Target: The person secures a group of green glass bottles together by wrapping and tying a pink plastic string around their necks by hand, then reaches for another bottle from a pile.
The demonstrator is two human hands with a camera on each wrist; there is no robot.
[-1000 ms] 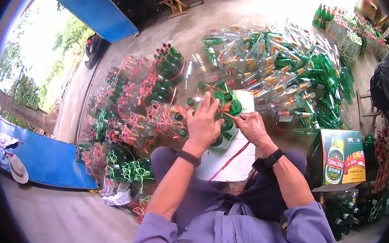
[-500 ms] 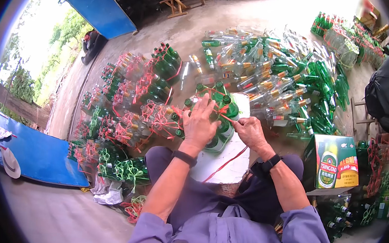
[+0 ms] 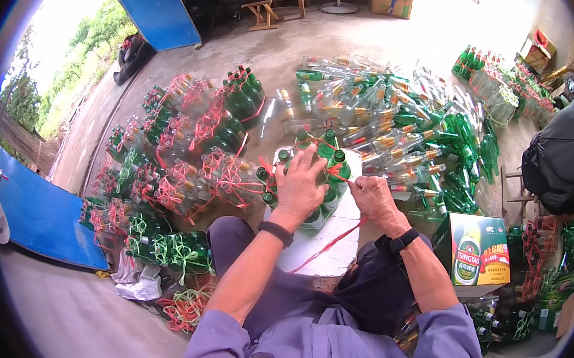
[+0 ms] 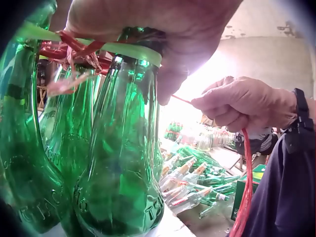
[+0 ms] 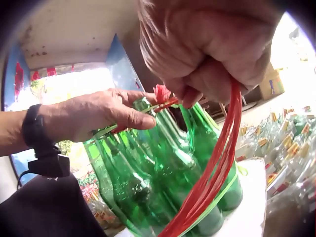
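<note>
A bundle of green glass bottles stands upright on a white board in front of the person's knees. The left hand lies over the bottle necks with its fingers spread, pressing from above. Red plastic twine is tied among the necks, and a light green strap circles them just below the tops. To the right of the bundle, the right hand pinches the twine in curled fingers. A short length runs taut from it to the necks, while the loose strands hang below the fist.
Tied bottle bundles crowd the floor at left. A heap of loose clear and green bottles lies ahead and right. A Tsingtao carton stands by the right knee, a black bag beyond it. Tangled twine lies at lower left.
The head view has tilted upward, so more of the far floor shows. Both hands keep their places at the bundle, the right one drawn slightly farther from the left with the twine.
</note>
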